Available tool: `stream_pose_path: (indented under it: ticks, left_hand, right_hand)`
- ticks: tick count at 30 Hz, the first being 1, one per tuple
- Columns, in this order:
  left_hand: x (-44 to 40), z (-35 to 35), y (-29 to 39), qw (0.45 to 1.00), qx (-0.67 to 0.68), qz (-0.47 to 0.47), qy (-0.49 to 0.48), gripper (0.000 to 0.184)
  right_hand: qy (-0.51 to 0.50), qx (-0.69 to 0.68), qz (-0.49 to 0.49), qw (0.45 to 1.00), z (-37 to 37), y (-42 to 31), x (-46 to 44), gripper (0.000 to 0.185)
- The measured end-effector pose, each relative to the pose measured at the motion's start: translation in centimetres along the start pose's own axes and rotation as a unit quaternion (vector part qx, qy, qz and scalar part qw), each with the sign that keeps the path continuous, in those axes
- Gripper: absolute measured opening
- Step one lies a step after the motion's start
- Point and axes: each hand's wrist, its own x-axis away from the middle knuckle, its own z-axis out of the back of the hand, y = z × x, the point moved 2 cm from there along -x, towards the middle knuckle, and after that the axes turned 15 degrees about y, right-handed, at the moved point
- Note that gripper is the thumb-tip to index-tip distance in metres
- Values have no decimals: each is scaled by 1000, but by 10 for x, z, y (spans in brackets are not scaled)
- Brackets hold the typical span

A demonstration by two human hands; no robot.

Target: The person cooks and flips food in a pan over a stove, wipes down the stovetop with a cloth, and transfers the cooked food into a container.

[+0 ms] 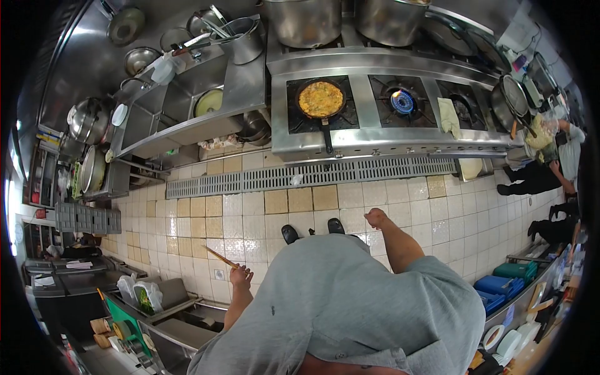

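My left hand is low on the left, its fingers closed around a pair of long wooden chopsticks that point up and to the left. My right hand hangs over the tiled floor with its fingers curled in, and nothing shows in it. Ahead of me, a round golden omelette fills a black frying pan on the left burner of the stove. The pan's handle points toward me, and neither hand touches it. A blue flame burns on the bare middle burner.
A folded cloth lies over the stove's front rail. Large pots stand behind. The sink counter is at the left, and a floor grate runs before the stove. Another person stands at the right.
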Motion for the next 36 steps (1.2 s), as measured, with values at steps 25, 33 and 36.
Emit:
stream_pose_path:
  ticks: [25, 33, 36]
  left_hand:
    - [6, -10, 3, 999, -10, 27, -23, 26]
    - [10, -16, 7, 999, 2, 15, -37, 30]
    - [10, -17, 9, 999, -13, 10, -31, 31]
  right_hand:
    - [11, 30, 61, 998, -12, 6, -4, 43]
    - [-1, 12, 49, 999, -9, -16, -3, 41]
    - [7, 15, 82, 997, -10, -19, -5, 41]
